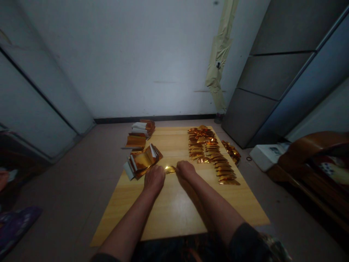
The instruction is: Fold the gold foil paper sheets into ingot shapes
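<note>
Between my two hands a small piece of gold foil paper [170, 170] is stretched just above the wooden table. My left hand [155, 178] is closed on its left end, and my right hand [185, 170] grips the right end; the fingertips are mostly hidden. Close beyond my left hand lies a stack of gold foil sheets [143, 160] with white backs, bent and fanned. To the right of my right hand, folded gold foil pieces [225, 168] lie overlapped in rows.
The wooden table [166, 207] stands before a white wall. More foil stacks [136, 140] lie at its far left edge. Beyond its right edge is a heap of folded foil [231, 151]. A grey refrigerator [267, 76], a white box [264, 157] and a wooden bench [313, 156] stand right.
</note>
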`<state>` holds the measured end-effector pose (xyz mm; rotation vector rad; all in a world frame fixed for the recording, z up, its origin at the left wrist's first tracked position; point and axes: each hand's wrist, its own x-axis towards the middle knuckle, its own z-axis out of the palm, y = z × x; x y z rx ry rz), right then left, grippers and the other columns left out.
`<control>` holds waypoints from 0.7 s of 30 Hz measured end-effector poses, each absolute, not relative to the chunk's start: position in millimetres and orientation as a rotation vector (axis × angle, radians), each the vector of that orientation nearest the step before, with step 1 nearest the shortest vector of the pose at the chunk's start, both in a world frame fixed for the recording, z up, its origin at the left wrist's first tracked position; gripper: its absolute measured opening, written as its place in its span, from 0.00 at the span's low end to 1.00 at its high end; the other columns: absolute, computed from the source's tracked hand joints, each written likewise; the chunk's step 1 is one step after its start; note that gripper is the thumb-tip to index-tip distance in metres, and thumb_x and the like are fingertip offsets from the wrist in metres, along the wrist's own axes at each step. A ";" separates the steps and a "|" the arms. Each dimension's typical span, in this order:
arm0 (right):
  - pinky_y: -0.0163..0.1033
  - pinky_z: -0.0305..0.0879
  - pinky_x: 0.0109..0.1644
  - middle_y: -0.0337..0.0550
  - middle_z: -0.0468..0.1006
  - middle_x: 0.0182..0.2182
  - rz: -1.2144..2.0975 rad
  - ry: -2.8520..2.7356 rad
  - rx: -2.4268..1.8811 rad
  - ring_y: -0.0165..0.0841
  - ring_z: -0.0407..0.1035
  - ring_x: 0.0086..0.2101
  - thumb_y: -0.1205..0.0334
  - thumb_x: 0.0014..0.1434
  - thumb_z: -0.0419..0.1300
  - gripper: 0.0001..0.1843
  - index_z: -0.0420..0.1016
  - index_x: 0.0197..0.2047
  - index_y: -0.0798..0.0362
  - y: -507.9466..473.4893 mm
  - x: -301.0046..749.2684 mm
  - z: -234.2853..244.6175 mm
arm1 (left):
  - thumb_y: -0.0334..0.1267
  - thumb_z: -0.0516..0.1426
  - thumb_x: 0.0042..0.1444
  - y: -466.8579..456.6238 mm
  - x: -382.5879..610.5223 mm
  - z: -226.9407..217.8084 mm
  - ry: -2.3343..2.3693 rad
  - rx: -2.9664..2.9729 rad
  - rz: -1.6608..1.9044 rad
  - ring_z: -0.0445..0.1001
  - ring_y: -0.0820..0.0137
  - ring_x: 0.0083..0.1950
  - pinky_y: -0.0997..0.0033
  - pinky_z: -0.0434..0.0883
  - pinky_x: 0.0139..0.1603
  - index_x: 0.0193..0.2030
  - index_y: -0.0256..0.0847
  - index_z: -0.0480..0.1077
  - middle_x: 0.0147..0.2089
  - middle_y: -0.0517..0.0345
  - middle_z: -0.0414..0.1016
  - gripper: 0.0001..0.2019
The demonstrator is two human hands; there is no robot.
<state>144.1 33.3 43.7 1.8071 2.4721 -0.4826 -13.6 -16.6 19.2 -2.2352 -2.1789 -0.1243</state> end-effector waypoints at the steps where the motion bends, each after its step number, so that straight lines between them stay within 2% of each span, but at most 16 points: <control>1: 0.35 0.64 0.40 0.54 0.80 0.45 -0.503 2.454 1.816 0.40 0.74 0.45 0.59 0.62 0.55 0.15 0.80 0.45 0.54 33.0 143.7 46.1 | 0.40 0.44 0.66 -16.4 -13.1 19.2 -2.182 -2.228 -0.119 0.74 0.61 0.44 0.64 0.66 0.43 0.38 0.38 0.71 0.40 0.48 0.74 0.16; 8: 0.36 0.64 0.39 0.55 0.81 0.42 -0.550 2.363 1.890 0.40 0.75 0.43 0.64 0.61 0.55 0.13 0.79 0.45 0.55 31.6 140.0 53.3 | 0.40 0.46 0.64 -14.6 -10.2 21.7 -2.239 -2.219 -0.149 0.75 0.59 0.44 0.63 0.66 0.42 0.38 0.36 0.72 0.40 0.46 0.75 0.16; 15: 0.36 0.65 0.40 0.56 0.80 0.41 -0.550 2.323 1.960 0.40 0.75 0.42 0.57 0.62 0.57 0.15 0.78 0.47 0.54 32.4 137.6 46.5 | 0.40 0.46 0.63 -14.8 -5.3 20.6 -2.291 -2.144 -0.154 0.75 0.59 0.43 0.64 0.67 0.40 0.39 0.35 0.73 0.41 0.44 0.75 0.16; 21: 0.36 0.66 0.43 0.56 0.80 0.43 -0.541 2.334 1.954 0.39 0.75 0.44 0.57 0.62 0.57 0.15 0.78 0.47 0.54 33.0 138.6 45.3 | 0.40 0.46 0.63 -15.2 -4.7 18.7 -2.300 -2.114 -0.147 0.75 0.58 0.44 0.64 0.68 0.40 0.40 0.35 0.73 0.41 0.44 0.75 0.16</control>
